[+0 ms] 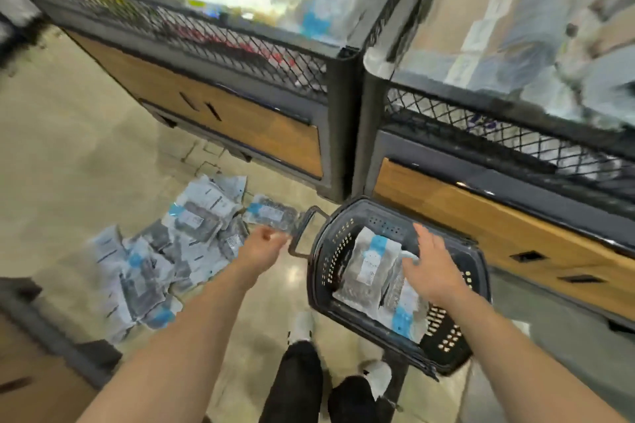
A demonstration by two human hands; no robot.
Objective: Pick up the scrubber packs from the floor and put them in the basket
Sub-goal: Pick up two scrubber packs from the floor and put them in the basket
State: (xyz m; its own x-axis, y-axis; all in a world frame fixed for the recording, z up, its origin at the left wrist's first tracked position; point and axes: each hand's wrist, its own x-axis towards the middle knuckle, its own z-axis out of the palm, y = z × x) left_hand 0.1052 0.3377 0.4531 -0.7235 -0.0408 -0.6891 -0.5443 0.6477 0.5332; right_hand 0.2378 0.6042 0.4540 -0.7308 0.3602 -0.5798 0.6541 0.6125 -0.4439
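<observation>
Several clear scrubber packs with blue labels lie in a loose pile (161, 261) on the floor at the left. My left hand (263, 244) grips one scrubber pack (271, 215) by its near edge, lifted between the pile and the basket handle. A dark perforated basket (321, 271) stands on the floor at the right with a few packs (369, 268) inside. My right hand (434, 264) hovers over the basket, fingers spread, holding nothing.
Two display bins with black mesh and wooden panels (240, 113) (481, 216) stand behind the pile and basket. A dark-edged unit (37, 347) sits at the lower left. My legs and white shoes (304, 324) are at the bottom centre on the tan floor.
</observation>
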